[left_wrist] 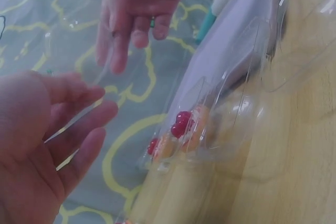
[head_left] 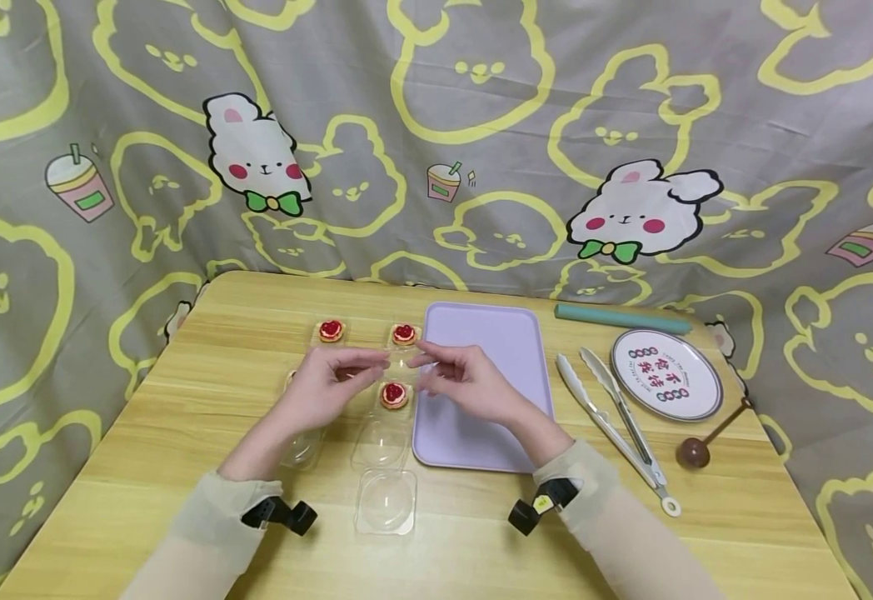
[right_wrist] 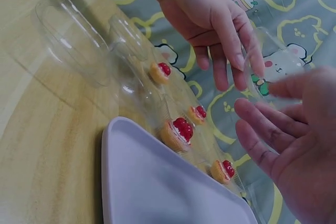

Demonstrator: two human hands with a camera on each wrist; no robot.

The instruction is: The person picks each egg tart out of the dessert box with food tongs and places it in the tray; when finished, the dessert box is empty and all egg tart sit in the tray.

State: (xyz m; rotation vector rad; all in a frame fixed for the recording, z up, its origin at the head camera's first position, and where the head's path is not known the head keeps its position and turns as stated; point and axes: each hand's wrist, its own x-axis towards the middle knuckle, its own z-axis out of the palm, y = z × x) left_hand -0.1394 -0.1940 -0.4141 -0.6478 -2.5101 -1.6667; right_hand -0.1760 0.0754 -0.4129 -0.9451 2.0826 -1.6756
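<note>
Both hands are raised over the table, facing each other. My left hand (head_left: 331, 387) pinches one side of a clear plastic box (right_wrist: 270, 51), whose outline is faint. Thumb and fingers of my right hand (head_left: 470, 379) hold its other side; that thumb is blurred in the right wrist view. Below them, a small tart with red topping (head_left: 394, 395) sits in a clear plastic base. Behind it are another tart (head_left: 404, 334) and a third tart (head_left: 331, 331). One more is mostly hidden by the left hand.
An open clear container (head_left: 386, 500) lies in front. A lilac tray (head_left: 481, 442) stands to the right, with metal tongs (head_left: 616, 417), a white plate (head_left: 667, 404), a brown round-ended stick (head_left: 695, 452) and a green roll (head_left: 624, 318) beyond. A patterned curtain (head_left: 474, 167) surrounds the table.
</note>
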